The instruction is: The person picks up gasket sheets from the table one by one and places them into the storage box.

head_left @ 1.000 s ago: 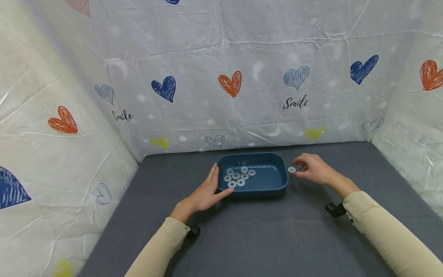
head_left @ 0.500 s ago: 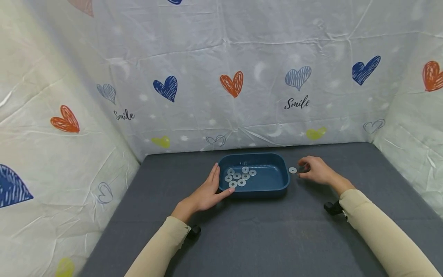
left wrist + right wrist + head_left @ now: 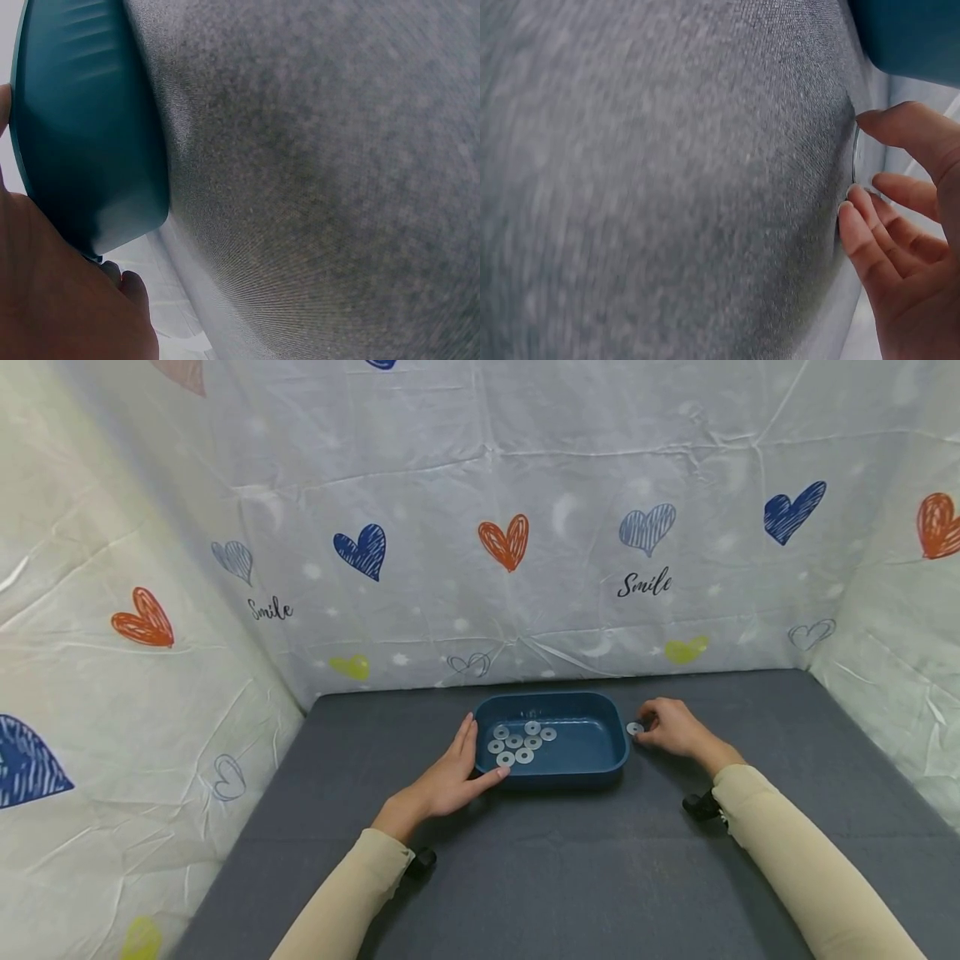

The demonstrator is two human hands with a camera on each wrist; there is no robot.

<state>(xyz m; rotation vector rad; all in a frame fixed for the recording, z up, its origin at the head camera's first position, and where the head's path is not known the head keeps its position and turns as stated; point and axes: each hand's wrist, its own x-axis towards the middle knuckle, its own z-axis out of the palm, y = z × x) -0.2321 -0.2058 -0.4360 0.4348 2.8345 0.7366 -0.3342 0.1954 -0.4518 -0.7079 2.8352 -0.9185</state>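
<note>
A dark blue rectangular tray point(image 3: 570, 772) stands on the table with several pale metal washers point(image 3: 513, 742) lying flat in its left half. My left hand point(image 3: 446, 781) rests on the tray's left end, fingers straight along the outer wall and thumb over the front rim. Just off the tray's right end lies another washer point(image 3: 635, 728) on the cloth. My right hand point(image 3: 675, 727) is at it; the right wrist view shows its thumb and index finger at opposite edges of that washer, pinching it, with the other fingertips against the cloth.
Dark grey cloth covers the table point(image 3: 570, 877). A white curtain point(image 3: 427, 468) printed with hearts hangs behind the table and along both sides. A small black device sits at each wrist, below the beige sleeves point(image 3: 795, 835).
My right hand drew back rightward from the loose washer, then came left onto it again. The left hand, the tray and the washers inside keep their places.
</note>
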